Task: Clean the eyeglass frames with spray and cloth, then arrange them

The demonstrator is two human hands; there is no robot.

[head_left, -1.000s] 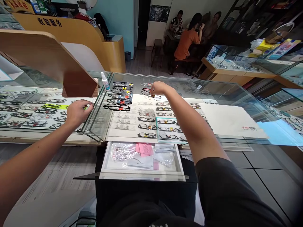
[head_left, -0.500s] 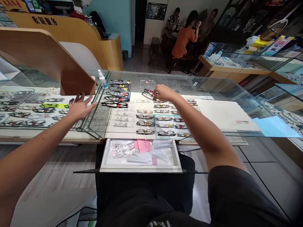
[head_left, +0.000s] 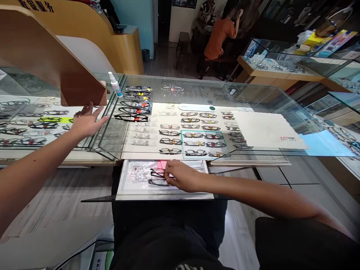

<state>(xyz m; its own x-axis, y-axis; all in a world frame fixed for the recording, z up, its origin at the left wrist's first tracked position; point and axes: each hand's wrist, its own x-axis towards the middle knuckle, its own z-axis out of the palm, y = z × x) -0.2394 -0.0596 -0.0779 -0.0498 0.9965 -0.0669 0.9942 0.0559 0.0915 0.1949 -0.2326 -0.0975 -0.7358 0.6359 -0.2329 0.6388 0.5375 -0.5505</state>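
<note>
My right hand [head_left: 181, 176] is closed on a pair of dark-framed eyeglasses [head_left: 157, 172] over the open white drawer [head_left: 120, 187]. A second dark frame outline shows just below that pair; whether it is a reflection I cannot tell. My left hand [head_left: 88, 122] lies open, palm up and fingers spread, by the foot of a brown wooden stand [head_left: 84, 90]; contact between them is unclear. In the drawer are clear plastic bags [head_left: 139, 176] and pink paper [head_left: 161, 164]. Several black eyeglasses [head_left: 131, 118] lie in a column on the glass counter [head_left: 197, 84].
A white spray bottle [head_left: 115, 85] stands beside the stand. One clear pair of eyeglasses [head_left: 172, 89] sits at the counter's back. A white cloth [head_left: 267, 129] and blue sheet [head_left: 326, 142] lie to the right. Rows of frames show under the glass. People sit at the back.
My right hand has moved from the back of the counter down toward me with the eyeglasses, and is now over the drawer. My left hand stays open by the stand. The view has shifted slightly.
</note>
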